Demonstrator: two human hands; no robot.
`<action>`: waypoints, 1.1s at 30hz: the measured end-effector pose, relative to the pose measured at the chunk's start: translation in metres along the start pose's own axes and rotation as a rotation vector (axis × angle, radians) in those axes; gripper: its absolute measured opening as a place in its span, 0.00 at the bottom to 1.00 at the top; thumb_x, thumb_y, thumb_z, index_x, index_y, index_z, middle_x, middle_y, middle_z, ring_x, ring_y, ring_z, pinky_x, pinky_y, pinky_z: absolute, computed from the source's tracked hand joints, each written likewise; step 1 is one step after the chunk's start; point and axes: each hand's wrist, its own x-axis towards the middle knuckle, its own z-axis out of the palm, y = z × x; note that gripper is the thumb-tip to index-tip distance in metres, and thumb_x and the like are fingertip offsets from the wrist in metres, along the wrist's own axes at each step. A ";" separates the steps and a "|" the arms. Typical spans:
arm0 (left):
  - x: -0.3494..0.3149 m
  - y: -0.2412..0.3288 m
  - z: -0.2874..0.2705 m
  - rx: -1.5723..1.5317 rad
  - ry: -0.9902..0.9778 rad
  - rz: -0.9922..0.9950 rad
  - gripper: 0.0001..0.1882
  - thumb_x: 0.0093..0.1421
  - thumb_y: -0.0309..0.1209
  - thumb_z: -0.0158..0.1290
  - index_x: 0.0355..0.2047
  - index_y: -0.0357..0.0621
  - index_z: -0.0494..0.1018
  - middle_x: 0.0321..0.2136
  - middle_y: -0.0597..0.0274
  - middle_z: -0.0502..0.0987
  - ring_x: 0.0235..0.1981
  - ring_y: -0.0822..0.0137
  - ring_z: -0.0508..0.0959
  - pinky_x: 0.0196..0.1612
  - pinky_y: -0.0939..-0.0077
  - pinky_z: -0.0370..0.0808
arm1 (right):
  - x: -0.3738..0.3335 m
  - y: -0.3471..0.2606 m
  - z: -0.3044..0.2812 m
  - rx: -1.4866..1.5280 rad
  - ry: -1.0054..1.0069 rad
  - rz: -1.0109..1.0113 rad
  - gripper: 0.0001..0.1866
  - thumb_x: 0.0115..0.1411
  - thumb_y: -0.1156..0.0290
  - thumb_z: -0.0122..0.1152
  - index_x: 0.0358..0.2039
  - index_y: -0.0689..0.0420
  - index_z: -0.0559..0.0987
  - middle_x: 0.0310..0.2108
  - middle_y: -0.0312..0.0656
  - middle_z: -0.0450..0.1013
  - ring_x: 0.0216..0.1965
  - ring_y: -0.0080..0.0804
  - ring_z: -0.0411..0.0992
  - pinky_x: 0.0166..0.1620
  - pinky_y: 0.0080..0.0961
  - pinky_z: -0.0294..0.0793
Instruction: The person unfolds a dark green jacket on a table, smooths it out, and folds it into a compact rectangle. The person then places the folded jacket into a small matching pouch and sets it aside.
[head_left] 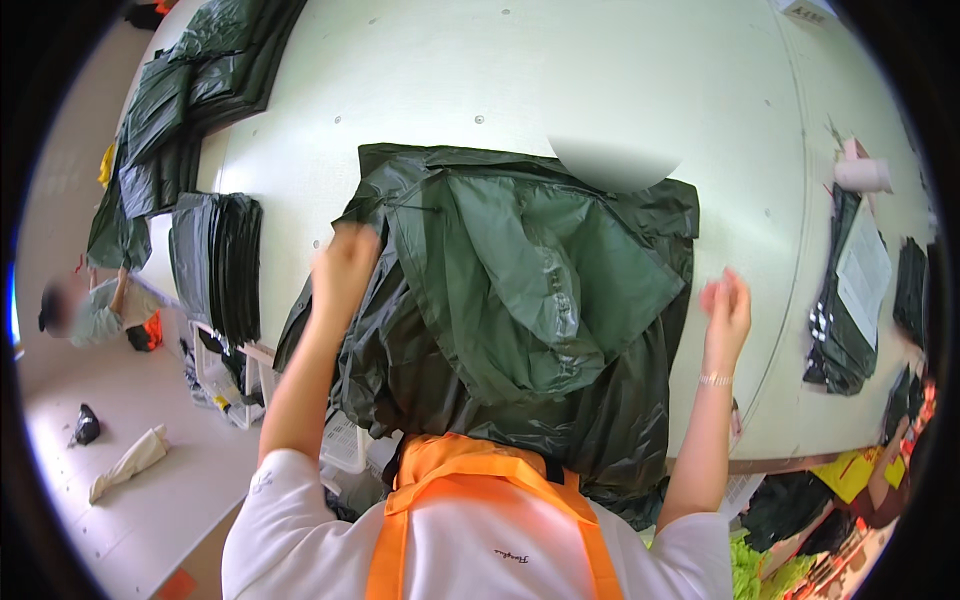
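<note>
A dark green hooded rain jacket (500, 410) lies in front of me on the pale table, with its hood (520, 270) spread on top and a clear strip along the hood. The jacket's lower part hangs over the near table edge against my orange apron. At its upper left edge, my left hand (345, 265) is slightly blurred, its curled fingers closed on the dark fabric. My right hand (730, 308) is raised just right of the jacket, apart from it. Its fingers are loosely bent, with thumb and fingertips apart and nothing between them.
Dark green folded garments (200, 90) are piled at the far left, with another stack (215, 260) nearer. On the right lie a dark bundle (845, 310) with a paper sheet and a white roll (862, 175). Co-workers stand at left (95, 310) and lower right (885, 490).
</note>
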 end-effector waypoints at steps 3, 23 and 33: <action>-0.100 0.011 0.003 -0.120 -1.031 -0.241 0.28 0.54 0.50 0.58 0.31 0.29 0.77 0.18 0.53 0.77 0.16 0.66 0.76 0.25 0.73 0.75 | -0.085 -0.060 -0.017 -0.014 -0.408 0.582 0.26 0.67 0.54 0.43 0.31 0.65 0.78 0.16 0.41 0.74 0.12 0.24 0.70 0.17 0.15 0.70; -0.195 0.005 0.063 -2.213 -1.186 -0.392 0.22 0.63 0.45 0.46 0.52 0.46 0.66 0.45 0.64 0.75 0.46 0.67 0.74 0.48 0.69 0.69 | -0.166 -0.111 0.096 1.537 -0.802 0.407 0.30 0.64 0.46 0.44 0.57 0.54 0.67 0.57 0.38 0.64 0.58 0.41 0.61 0.61 0.40 0.57; -0.199 0.029 0.064 -1.745 -0.523 -0.625 0.17 0.61 0.29 0.45 0.50 0.37 0.64 0.47 0.55 0.73 0.47 0.59 0.74 0.49 0.56 0.72 | -0.136 0.001 0.050 0.219 0.242 -0.096 0.22 0.57 0.72 0.59 0.51 0.63 0.68 0.43 0.46 0.70 0.41 0.35 0.70 0.45 0.29 0.70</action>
